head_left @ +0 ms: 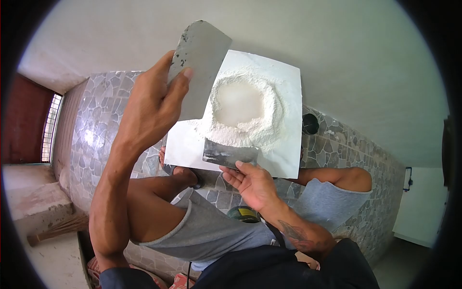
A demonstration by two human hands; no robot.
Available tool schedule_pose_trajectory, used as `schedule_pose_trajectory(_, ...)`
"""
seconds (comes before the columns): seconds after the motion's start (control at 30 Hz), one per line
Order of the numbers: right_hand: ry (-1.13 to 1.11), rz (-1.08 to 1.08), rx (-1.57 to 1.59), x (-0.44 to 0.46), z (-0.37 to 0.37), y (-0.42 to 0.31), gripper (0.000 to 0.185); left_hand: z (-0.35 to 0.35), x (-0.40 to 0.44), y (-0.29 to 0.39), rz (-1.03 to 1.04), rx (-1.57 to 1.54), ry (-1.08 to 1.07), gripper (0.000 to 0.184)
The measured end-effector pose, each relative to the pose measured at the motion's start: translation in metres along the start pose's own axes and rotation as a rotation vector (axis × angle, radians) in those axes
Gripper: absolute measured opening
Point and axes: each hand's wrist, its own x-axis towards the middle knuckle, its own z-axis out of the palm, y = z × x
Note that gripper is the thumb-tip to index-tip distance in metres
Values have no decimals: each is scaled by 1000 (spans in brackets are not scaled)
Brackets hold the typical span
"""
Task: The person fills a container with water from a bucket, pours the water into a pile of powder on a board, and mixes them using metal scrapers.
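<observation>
A white board [187,149] lies in front of me, bearing a ring of white powder [274,113] around a pool of cloudy liquid [239,102]. My left hand [156,98] grips a wide grey metal plate [204,62], raised over the board's left side, with dark specks along its edge. Near the board's front edge, my right hand [252,185] holds a dark flat blade [228,154] between thumb and fingers. The blade's far edge is against the near side of the powder ring.
A pale wall [356,62] rises behind the board. Stone-patterned flooring [103,111] surrounds it. A black round container [310,124] is right of the board. A straw broom [57,229] lies at the lower left, below a dark red door [29,120].
</observation>
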Motion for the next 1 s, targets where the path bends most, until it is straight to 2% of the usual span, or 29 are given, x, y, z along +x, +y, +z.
schedule_pose_trajectory(0.3,-24,-67,64,-1,17,-19,29,-2,1,3,-18,25,-14,41)
schedule_pose_trajectory(0.4,-21,-28,155,-5,20,-20,34,-2,1,3,-31,15,-21,41)
schedule_pose_trajectory(0.57,-44,84,142,-16,8,1,23,2,1,-1,7,-68,31,41)
schedule_pose_trajectory(0.83,-43,246,101,0,-4,50,13,-1,2,1,-30,-30,4,42)
schedule_pose_trajectory(1.0,-65,227,228,22,9,60,18,-4,2,4,-37,-1,6,40)
